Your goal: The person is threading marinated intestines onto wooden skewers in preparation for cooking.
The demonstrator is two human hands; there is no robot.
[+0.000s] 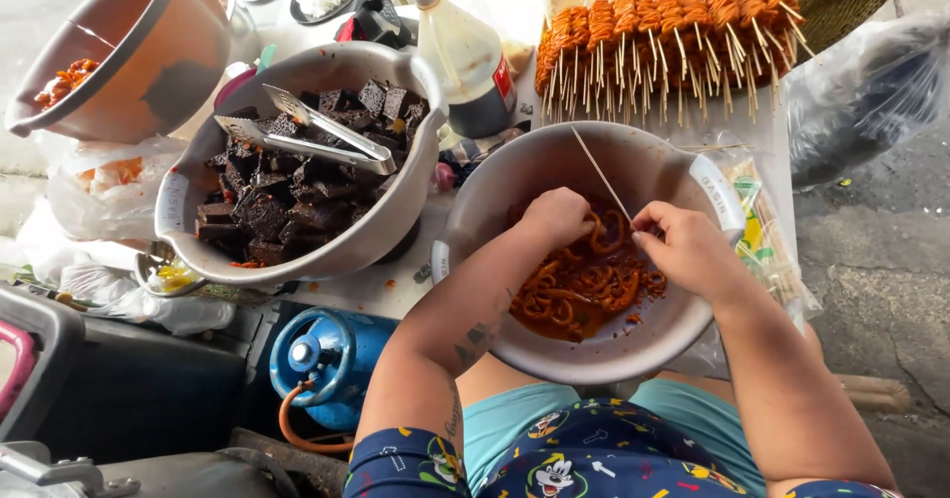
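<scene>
Pinching a thin skewer, the right hand's grip; left hand seemingly pinches orange coils beneath.

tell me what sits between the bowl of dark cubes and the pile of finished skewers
A plastic bottle with a white cap and dark liquid stands between the cube bowl and the skewers, as the head view shows.

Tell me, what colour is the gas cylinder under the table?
Blue, with an orange hose; the gas cylinder shows in the head view.

We hold both bare forearms forward and angled inward; our left hand is curled into a loose fist, our right hand pinches with fingertips together.
</scene>
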